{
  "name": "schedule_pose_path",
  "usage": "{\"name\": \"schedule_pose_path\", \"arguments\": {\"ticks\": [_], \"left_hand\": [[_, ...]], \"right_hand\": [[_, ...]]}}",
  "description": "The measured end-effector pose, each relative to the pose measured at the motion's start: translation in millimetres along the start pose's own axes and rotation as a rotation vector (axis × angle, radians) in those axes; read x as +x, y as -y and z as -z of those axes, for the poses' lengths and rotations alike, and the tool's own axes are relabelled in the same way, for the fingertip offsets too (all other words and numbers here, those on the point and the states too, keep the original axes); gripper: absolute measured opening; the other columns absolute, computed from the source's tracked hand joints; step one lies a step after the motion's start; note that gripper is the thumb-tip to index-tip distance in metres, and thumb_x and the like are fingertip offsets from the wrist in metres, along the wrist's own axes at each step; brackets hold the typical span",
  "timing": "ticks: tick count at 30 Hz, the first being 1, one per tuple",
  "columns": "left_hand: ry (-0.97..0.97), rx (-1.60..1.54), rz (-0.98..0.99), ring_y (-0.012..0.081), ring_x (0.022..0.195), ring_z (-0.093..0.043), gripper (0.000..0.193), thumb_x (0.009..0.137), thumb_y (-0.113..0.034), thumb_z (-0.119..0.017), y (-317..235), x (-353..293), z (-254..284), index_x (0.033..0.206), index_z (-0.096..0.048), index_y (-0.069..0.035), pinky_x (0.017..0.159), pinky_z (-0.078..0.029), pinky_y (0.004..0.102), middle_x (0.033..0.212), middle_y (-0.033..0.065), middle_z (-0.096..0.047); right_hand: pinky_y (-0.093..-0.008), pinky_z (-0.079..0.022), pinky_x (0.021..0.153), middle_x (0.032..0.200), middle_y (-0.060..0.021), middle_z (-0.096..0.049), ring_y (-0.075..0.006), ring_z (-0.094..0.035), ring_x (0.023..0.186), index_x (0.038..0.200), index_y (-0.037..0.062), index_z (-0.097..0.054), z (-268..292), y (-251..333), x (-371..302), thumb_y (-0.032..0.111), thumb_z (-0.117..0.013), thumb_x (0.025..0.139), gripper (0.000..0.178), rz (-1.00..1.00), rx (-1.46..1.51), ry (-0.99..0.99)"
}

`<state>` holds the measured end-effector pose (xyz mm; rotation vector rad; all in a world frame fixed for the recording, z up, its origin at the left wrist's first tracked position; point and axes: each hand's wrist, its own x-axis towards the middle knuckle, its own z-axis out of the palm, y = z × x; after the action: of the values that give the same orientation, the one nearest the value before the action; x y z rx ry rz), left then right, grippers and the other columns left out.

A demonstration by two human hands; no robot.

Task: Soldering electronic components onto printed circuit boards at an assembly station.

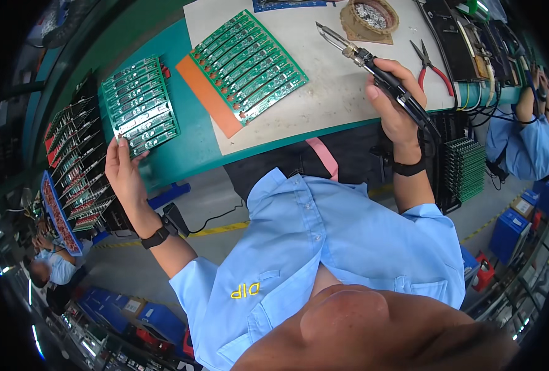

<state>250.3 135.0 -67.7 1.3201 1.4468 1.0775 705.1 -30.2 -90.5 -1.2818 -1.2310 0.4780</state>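
Observation:
My left hand (124,172) pinches the near edge of a green circuit board panel (139,99) at the left of the bench. This panel is made of several narrow boards side by side. My right hand (399,106) is closed round the black handle of a soldering iron (382,77), above the pale sheet. Its forked metal tip points up and left, away from both panels. Between my hands lies a second green circuit board panel (259,68), with an orange strip (209,96) along its left side.
Red-handled pliers (434,73) lie beyond my right hand, near a round brown pot (373,17) of silvery bits. A pale sheet (324,93) covers part of the green bench top (194,145). Racks of upright boards (79,167) stand left; stacked green boards (464,170) stand right.

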Motion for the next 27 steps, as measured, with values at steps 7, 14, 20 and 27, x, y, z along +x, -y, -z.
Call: {"name": "schedule_pose_path", "arguments": {"ticks": [7, 14, 20, 27], "left_hand": [[-0.194, 0.78, -0.171, 0.0221, 0.098, -0.066, 0.046, 0.099, -0.03, -0.064, -16.0, -22.8, -20.7, 0.131, -0.06, 0.002, 0.075, -0.053, 0.034, 0.111, 0.0145, -0.07], [-0.242, 1.278, -0.654, 0.037, 0.119, -0.055, 0.055, 0.091, -0.032, -0.074, -44.0, -47.8, -63.4, 0.133, -0.059, 0.001, 0.096, -0.045, 0.0436, 0.129, 0.023, -0.061], [0.163, 0.864, -0.803, 0.0336, 0.131, -0.045, 0.071, 0.078, -0.027, -0.085, -40.5, -84.2, -131.9, 0.139, -0.054, -0.007, 0.107, -0.03, 0.0478, 0.142, 0.0142, -0.051], [0.147, 0.857, -0.855, 0.0294, 0.13, -0.047, 0.067, 0.077, -0.022, -0.084, -27.6, -74.6, -132.4, 0.137, -0.056, -0.01, 0.106, -0.028, 0.0451, 0.137, 0.0076, -0.056]], "right_hand": [[-0.0267, -0.049, 0.084, 0.106, -0.0109, -0.064, -0.0148, -0.062, 0.094, 0.126, -0.0039, -0.059, 1.1, 4.8, -2.9, 0.0, -0.075, 0.084, 0.045, 0.004, 0.044, 0.074], [-0.0287, -0.049, 0.085, 0.107, -0.0124, -0.062, -0.0171, -0.062, 0.094, 0.125, -0.004, -0.059, 0.0, 11.6, -6.3, 0.001, -0.076, 0.081, 0.047, -0.006, 0.033, 0.086], [-0.0296, -0.049, 0.087, 0.106, -0.0131, -0.062, -0.0178, -0.062, 0.095, 0.125, -0.0039, -0.059, 1.1, 15.1, -9.1, 0.003, -0.077, 0.08, 0.048, -0.012, 0.01, 0.115], [-0.0293, -0.049, 0.086, 0.104, -0.0132, -0.062, -0.0182, -0.062, 0.094, 0.126, -0.0037, -0.058, -1.2, 14.1, -10.0, 0.004, -0.077, 0.08, 0.05, -0.008, 0.014, 0.129]]}}
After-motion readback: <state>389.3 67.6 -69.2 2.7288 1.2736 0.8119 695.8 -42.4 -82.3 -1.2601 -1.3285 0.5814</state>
